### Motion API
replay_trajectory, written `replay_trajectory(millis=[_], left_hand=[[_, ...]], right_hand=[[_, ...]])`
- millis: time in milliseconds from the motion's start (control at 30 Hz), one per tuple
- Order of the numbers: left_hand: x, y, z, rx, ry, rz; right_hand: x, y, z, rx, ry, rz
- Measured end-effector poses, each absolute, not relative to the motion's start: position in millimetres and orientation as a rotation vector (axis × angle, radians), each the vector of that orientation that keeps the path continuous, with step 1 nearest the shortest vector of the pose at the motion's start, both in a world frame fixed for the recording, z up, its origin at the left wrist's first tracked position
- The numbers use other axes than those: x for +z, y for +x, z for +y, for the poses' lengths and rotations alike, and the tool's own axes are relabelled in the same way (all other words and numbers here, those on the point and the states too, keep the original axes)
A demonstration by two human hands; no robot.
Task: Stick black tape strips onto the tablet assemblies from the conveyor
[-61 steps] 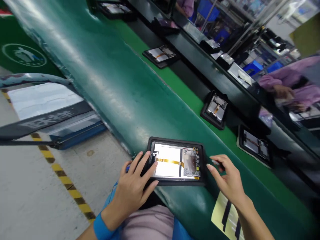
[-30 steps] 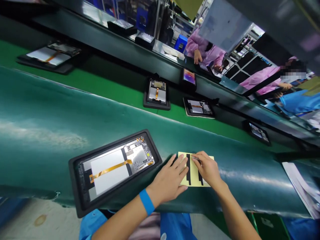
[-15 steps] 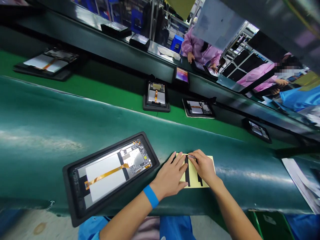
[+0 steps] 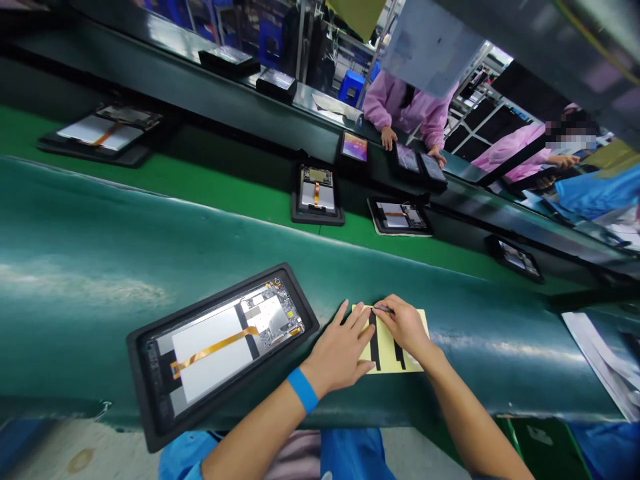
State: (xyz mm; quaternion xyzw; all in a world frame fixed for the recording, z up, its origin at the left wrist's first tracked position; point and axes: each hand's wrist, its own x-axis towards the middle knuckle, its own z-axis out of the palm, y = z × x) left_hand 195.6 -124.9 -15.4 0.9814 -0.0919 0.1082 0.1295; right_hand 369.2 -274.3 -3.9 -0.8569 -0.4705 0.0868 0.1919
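Note:
A pale yellow backing sheet (image 4: 389, 348) with black adhesive strips (image 4: 376, 353) lies on the green work surface in front of me. My left hand (image 4: 343, 350), wearing a blue wristband (image 4: 303, 391), rests flat over the sheet's left part with fingers spread. At the sheet's top edge, my right hand (image 4: 407, 328) pinches slim grey tweezers (image 4: 383, 309), mostly hidden by the fingers. Their tip is close to the upper end of a black strip, by my left fingertips. Left of my hands, an opened tablet (image 4: 215, 353) sits in a black foam tray (image 4: 136, 383), its circuit board and orange ribbon cable exposed.
Beyond the work surface runs a green conveyor belt (image 4: 215, 193) carrying several opened tablets in black trays (image 4: 318, 217). White paper strips (image 4: 593, 360) lie at the right. Across the line, a person in pink (image 4: 395, 100) handles tablets.
The trays on the belt have shifted slightly right. My right hand has shifted slightly at the sheet's top edge; my left hand stays put. The person opposite has moved their hands and tablets.

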Motion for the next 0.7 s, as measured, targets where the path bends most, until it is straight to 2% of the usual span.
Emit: replay_trajectory(millis=[700], left_hand=[[-14.2, 195.9, -126.5, 0.281, 2.916, -0.251]], right_hand=[[-10.4, 355.2, -288.8, 0.052, -2.358, -1.254]])
